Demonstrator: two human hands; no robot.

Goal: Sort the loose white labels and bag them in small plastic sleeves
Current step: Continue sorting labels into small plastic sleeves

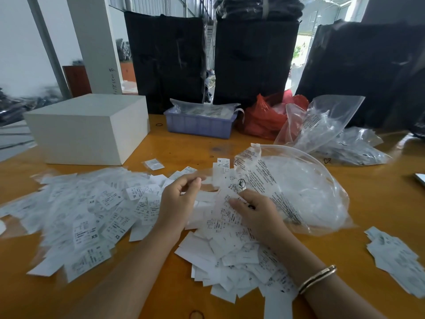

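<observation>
Loose white labels [230, 247] lie heaped in the middle of the orange table [184, 146]. To the left spreads a wider pile of labels in small clear sleeves [87, 210], marked XS and XL. My left hand [178, 201] hovers over the heap with its fingers curled, thumb and fingertips pinching a small pale piece that is too blurred to name. My right hand [255, 210] lies on the heap, fingertips pinching a white label at its top. Just right of that hand lies a large clear printed plastic bag [296, 185].
A white box [87, 127] stands at the back left, with a lilac tray [200, 125] of sleeves behind the heap. A red bag [262, 118] and more clear bags [326, 125] sit at the back right. Another label stack [395, 254] lies at the right edge. Black bundles [165, 61] line the rear.
</observation>
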